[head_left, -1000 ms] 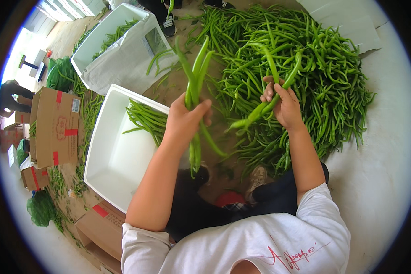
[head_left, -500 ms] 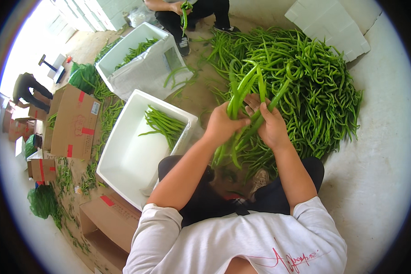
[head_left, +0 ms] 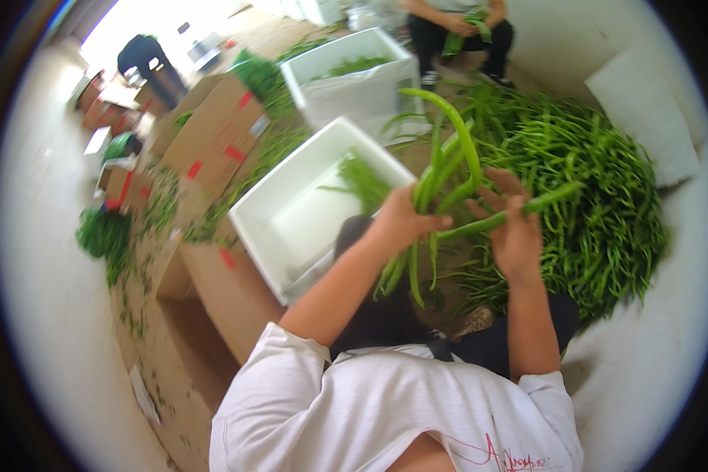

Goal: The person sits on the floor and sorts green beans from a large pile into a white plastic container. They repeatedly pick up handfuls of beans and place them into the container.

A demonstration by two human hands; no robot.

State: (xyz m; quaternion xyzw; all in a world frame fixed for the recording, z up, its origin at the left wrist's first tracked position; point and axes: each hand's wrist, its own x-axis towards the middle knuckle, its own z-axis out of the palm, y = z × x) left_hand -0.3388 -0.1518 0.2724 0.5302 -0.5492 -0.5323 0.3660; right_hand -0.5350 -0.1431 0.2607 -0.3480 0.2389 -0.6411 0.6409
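Observation:
My left hand point(head_left: 401, 216) is closed round a bunch of long green peppers point(head_left: 462, 140), which stick up and hang below the fist. My right hand point(head_left: 511, 232), blurred, loosely holds a single long pepper point(head_left: 558, 190) lying crosswise, its fingers partly spread around it. Behind my right hand lies a big heap of peppers point(head_left: 598, 252). Left of my hands is a white foam box point(head_left: 283, 216) with a bundle of peppers point(head_left: 362, 179) inside.
A second foam box point(head_left: 322, 106) stands behind. A seated person point(head_left: 460, 23) holds greens at the back; another person point(head_left: 145, 59) bends at upper left. Cardboard boxes point(head_left: 204, 138), a green mesh bag point(head_left: 102, 232) and scattered peppers lie leftward. A white board point(head_left: 637, 118) leans at right.
The view has swung, bringing more of the room and the seated person in. My hands came together, then my right fingers loosened and spread a little, one pepper tilting flatter toward the right.

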